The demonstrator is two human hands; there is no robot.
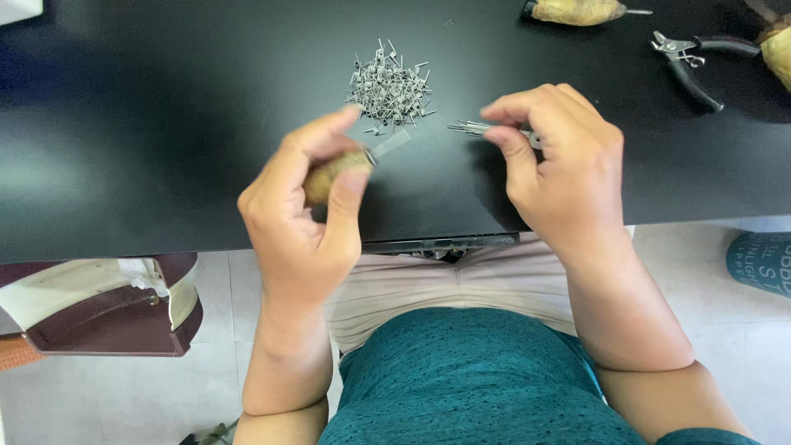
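Observation:
My left hand grips a small tool with a tan taped handle and a thin metal blade that points up and right. My right hand pinches a small bunch of thin straight metal wires, whose tips stick out to the left. Both hands hover over the black table. Just beyond the blade lies a heap of small bent metal wire pieces on the table.
Black-handled pliers lie at the far right. A second tan-handled tool rests at the top edge, and another tan object sits at the right edge. A maroon and cream seat stands at the lower left.

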